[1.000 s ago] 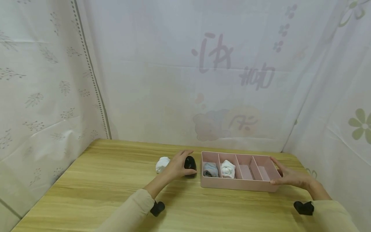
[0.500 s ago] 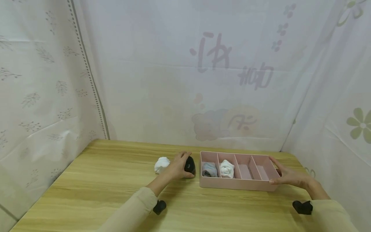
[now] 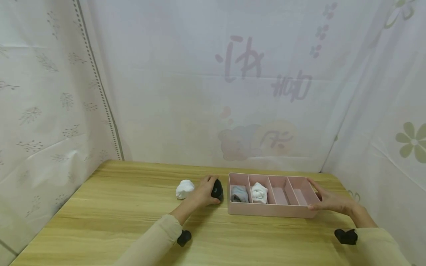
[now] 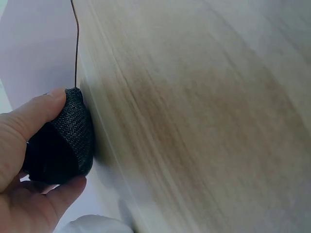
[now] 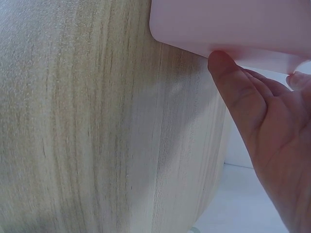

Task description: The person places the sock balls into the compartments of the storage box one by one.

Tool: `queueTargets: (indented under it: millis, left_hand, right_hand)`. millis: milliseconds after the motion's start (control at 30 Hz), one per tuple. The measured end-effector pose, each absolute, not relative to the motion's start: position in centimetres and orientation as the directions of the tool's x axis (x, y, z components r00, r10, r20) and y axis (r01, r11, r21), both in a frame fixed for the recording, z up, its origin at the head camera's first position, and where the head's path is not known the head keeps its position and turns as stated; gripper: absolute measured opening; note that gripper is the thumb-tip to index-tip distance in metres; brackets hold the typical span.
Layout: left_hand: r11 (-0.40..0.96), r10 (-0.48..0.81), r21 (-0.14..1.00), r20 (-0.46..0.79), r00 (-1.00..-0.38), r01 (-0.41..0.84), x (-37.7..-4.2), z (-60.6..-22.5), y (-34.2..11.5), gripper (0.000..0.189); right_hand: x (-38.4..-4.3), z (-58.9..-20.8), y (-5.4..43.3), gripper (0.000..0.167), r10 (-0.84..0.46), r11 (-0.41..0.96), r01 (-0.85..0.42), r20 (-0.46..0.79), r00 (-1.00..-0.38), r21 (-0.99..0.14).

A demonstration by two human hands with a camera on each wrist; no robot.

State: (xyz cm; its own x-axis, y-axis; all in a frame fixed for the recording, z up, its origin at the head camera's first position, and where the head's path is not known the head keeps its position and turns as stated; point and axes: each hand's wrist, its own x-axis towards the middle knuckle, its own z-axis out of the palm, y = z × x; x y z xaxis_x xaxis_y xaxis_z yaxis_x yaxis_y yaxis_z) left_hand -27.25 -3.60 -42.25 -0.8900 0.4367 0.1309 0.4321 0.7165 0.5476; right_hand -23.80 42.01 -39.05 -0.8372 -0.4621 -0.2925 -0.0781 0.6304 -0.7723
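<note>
My left hand [image 3: 201, 193] pinches a black rolled sock [image 3: 217, 191] on the table, just left of the pink divided box [image 3: 271, 210]. In the left wrist view, thumb and fingers sit on opposite sides of this sock, whose knit [image 4: 77, 126] has a grey herringbone pattern. My right hand [image 3: 334, 203] grips the box's right end, thumb at the front corner and fingers at the back one. A grey rolled sock [image 3: 239, 194] lies in the leftmost compartment, a white rolled sock [image 3: 259, 193] in the one beside it. The two right compartments hold nothing.
Another white rolled bundle [image 3: 184, 189] lies on the wooden table [image 3: 133, 207], left of my left hand. Pale printed cloth [image 3: 173, 111] hangs behind the table and along both sides. A black wrist device [image 3: 184, 238] sits under my left cuff.
The left thumb and fingers have drawn in from a wider spread and now press against the black sock. My right hand stays on the box end; the head view has shifted slightly.
</note>
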Motion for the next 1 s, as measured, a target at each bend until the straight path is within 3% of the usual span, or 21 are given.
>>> queueTargets:
  millis: [433,1000]
  left_hand:
    - [0.700,0.394,0.555,0.223,-0.892,0.448,-27.0,-41.7,-3.9,0.077]
    - [0.506,0.239,0.730,0.392,-0.889,0.458,-27.3,-39.0,-1.7,0.075]
  right_hand:
    - [-23.8,-39.3,42.0,0.110,-0.451,0.623,-0.047,-0.309,-0.837,-0.781]
    - [-23.9,-39.3,42.2,0.110,-0.450,0.624,-0.050,-0.307,-0.839,-0.780]
